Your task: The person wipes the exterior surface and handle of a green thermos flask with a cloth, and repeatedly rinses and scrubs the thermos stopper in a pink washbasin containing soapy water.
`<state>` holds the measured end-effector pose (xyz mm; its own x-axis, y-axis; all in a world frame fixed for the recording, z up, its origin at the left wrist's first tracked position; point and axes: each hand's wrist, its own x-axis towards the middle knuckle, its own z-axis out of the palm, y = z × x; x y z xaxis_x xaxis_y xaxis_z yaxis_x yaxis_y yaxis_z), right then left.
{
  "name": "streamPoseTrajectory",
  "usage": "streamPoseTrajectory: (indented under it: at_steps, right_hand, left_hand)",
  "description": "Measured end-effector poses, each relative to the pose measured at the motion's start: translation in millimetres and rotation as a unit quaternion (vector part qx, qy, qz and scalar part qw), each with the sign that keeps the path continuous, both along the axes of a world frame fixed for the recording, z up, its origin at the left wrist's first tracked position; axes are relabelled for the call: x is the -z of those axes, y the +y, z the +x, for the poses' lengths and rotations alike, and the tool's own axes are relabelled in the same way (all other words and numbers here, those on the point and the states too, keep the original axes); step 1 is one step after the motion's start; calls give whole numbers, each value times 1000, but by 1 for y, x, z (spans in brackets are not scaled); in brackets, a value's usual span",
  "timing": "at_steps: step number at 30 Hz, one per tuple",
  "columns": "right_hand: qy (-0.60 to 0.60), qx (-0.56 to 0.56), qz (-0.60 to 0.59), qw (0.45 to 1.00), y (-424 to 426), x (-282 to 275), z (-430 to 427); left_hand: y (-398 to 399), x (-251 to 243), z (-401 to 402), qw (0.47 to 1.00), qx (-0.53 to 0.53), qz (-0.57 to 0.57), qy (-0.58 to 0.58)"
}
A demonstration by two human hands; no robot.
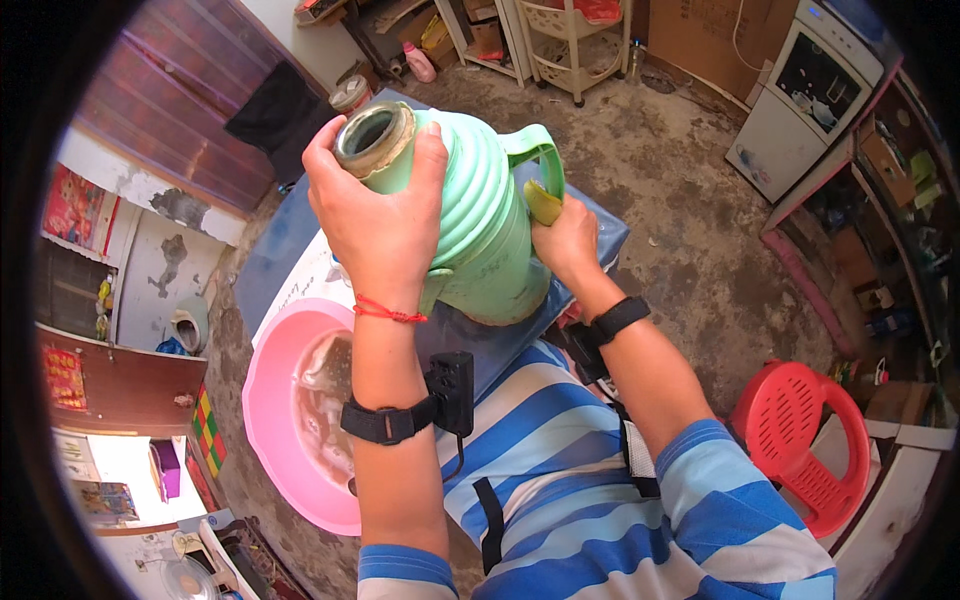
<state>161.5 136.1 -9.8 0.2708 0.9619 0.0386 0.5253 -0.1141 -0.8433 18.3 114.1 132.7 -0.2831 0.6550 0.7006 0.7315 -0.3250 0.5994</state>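
Observation:
A green plastic thermos flask [480, 217] with a ribbed shoulder stands tilted over a blue-covered table [277, 240]. Around its neck, just below the uncapped glass mouth [375, 135], my left hand [375, 210] is closed, thumb on the near right side. My right hand [566, 232] is at the flask's right side by the green side handle [551, 161], its fingers closed around a yellow-green piece [543, 202] whose kind I cannot tell. A pink plastic basin [277, 420] with cloudy, sudsy water lies below and left of my left forearm, partly hidden by it.
A red plastic stool or chair [780, 420] is at the right. A beige wheeled rack [570, 45], a pink bottle [418, 63] and a lidded tub [350, 94] stand beyond the table. At the upper right is a white appliance [784, 142]; a glass-fronted cabinet stands beside it.

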Motion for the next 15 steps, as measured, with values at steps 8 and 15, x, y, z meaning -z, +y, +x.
streamPoseTrajectory:
  at_steps: [8,15]
  right_hand:
    - [191,-152,16,970,2,20,21]
    - [43,-85,47,994,-3,7,13]
  left_hand:
    - [0,4,-2,1000,-13,-3,2]
    - [1,2,-3,1000,0,2,-14]
